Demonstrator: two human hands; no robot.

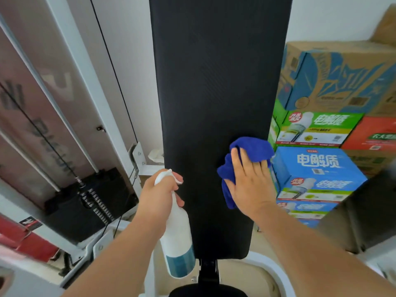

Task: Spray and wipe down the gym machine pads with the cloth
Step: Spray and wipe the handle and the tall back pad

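At the pad's lower left edge, the left hand (158, 196) grips the neck of a white spray bottle (177, 239), which hangs body-down; its nozzle, half hidden by the fingers, seems to face the pad (214, 82). The right hand (249, 183) presses flat, fingers straight, on a blue cloth (250, 146) at the pad's lower right edge. The black pad's long axis runs upright. Stacked boxes (317, 168) stand beyond its right side.

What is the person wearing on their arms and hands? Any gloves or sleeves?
Nothing that I can see! The left hand and the right hand have no gloves and no rings. The left forearm and the right forearm are uncovered right to the picture's edge: no sleeves, watch or bracelets in view.
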